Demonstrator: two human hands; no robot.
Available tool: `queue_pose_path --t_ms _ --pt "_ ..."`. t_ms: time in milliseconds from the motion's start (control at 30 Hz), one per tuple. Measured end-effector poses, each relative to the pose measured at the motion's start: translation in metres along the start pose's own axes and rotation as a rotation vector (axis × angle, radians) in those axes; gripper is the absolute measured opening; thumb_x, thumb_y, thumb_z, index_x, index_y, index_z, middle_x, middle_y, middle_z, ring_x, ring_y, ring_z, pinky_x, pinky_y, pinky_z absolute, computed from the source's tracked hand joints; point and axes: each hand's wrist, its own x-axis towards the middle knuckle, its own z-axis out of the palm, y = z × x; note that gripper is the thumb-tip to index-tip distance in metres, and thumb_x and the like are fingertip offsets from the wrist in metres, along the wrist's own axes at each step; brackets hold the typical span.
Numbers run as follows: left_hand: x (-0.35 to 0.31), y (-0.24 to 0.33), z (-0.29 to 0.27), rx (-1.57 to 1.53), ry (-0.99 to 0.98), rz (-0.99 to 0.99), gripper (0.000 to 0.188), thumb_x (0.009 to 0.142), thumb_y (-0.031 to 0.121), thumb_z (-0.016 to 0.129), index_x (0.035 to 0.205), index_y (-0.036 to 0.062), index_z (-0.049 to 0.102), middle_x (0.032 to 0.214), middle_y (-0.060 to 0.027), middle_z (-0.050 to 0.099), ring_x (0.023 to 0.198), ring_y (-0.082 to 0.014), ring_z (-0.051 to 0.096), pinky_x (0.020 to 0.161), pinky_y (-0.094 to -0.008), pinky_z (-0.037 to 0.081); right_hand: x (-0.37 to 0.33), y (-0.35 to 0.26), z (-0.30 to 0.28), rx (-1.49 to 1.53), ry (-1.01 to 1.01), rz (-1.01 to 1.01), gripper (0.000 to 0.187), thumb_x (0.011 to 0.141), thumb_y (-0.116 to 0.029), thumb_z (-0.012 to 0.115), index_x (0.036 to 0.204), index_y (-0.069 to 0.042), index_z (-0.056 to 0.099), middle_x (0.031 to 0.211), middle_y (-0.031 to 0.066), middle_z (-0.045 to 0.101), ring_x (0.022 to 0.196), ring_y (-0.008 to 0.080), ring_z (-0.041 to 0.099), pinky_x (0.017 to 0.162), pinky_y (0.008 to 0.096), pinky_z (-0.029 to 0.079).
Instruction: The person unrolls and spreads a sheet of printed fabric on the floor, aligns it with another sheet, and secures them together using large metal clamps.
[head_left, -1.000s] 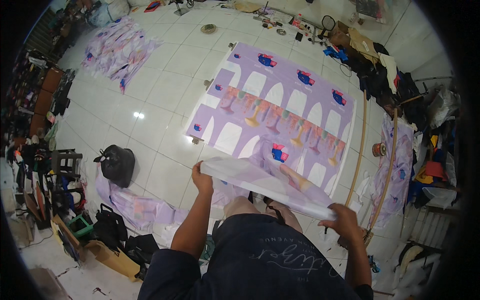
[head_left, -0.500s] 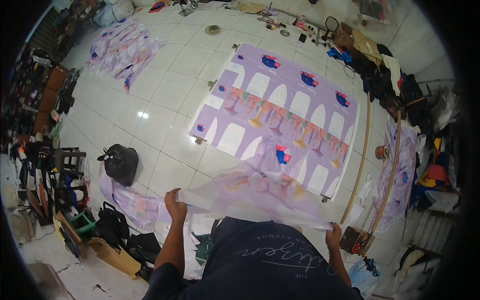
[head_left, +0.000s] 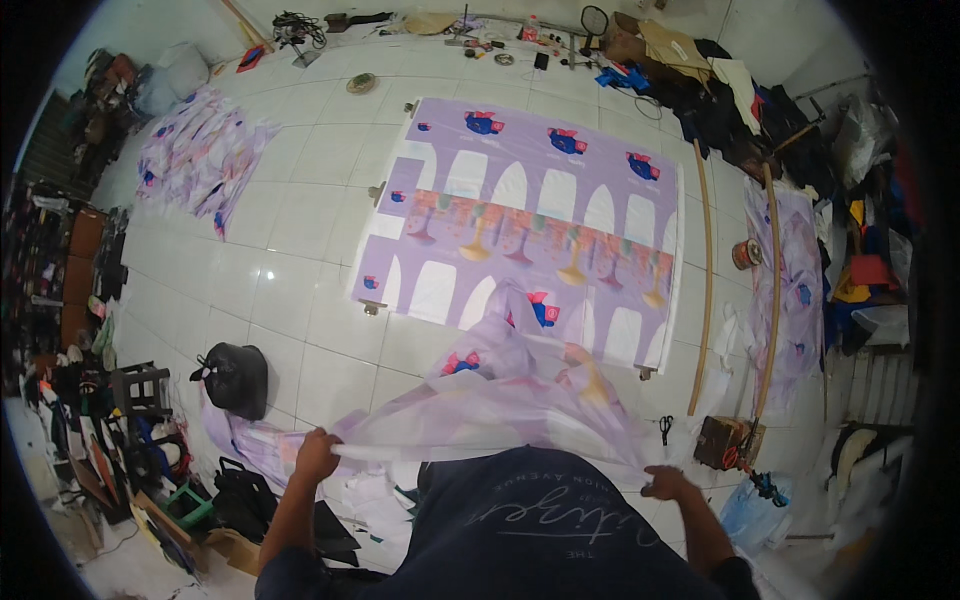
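Note:
My left hand (head_left: 316,456) and my right hand (head_left: 668,483) each grip one end of a thin lilac printed sheet (head_left: 500,395), stretched wide in front of my dark shirt. The sheet billows and slopes down away from me, its far part draped over the near edge of a large lilac printed banner (head_left: 530,215) that lies flat on the white tiled floor (head_left: 290,270). The banner shows white arches, goblet shapes and blue-and-pink motifs.
A black bag (head_left: 236,378) sits at my left by crumpled lilac fabric (head_left: 255,440). Two long wooden poles (head_left: 706,270) lie right of the banner, with scissors (head_left: 665,429) and a tape roll (head_left: 745,254) nearby. More printed fabric (head_left: 195,155) lies far left. Clutter lines the walls.
Both hands have dropped lower and spread wider apart, pulling the sheet out flatter. The sheet has billowed forward over the banner's near edge. My view has tilted so the banner sits higher.

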Motion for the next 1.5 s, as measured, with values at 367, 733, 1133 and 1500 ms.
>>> queue_pose_path --t_ms 367,733,1133,1500 --pt "-0.009 0.011 0.050 -0.093 0.296 -0.286 0.013 0.073 0.006 0.065 0.084 0.0027 0.069 0.084 -0.0181 0.067 0.084 -0.0377 0.064 0.077 -0.0434 0.051 -0.017 0.103 0.141 0.093 0.085 0.200 0.051 0.080 -0.049 0.062 0.113 -0.012 0.066 0.119 0.0141 0.063 0.115 0.0354 0.056 0.099 0.0446 0.044" --pt "0.294 0.103 -0.098 -0.073 0.667 -0.055 0.036 0.065 -0.007 0.048 0.092 0.0010 0.069 0.090 -0.0216 0.067 0.087 -0.0375 0.064 0.081 -0.0409 0.050 0.182 0.185 -0.189 1.865 1.075 0.222 0.048 0.092 -0.030 0.046 0.135 -0.007 0.041 0.120 0.0125 0.053 0.102 0.0292 0.057 0.072 0.0475 0.056" --pt "0.474 0.232 -0.404 0.260 1.155 0.061 0.029 0.083 0.014 0.057 0.106 0.0001 0.067 0.100 -0.0223 0.068 0.095 -0.0378 0.064 0.085 -0.0409 0.049 0.095 0.248 -0.601 0.403 1.616 0.256 0.052 0.081 -0.029 0.062 0.122 0.001 0.056 0.115 0.0248 0.062 0.109 0.0383 0.059 0.094 0.0445 0.045" --pt "0.445 0.241 -0.607 0.269 1.488 0.026 0.041 0.092 0.034 0.055 0.124 0.0091 0.061 0.114 -0.0198 0.065 0.107 -0.0382 0.060 0.090 -0.0445 0.046 -0.130 0.247 -0.737 0.111 2.019 0.282 0.046 0.092 -0.042 0.051 0.118 -0.006 0.062 0.109 0.0206 0.065 0.104 0.0367 0.062 0.087 0.0416 0.047"
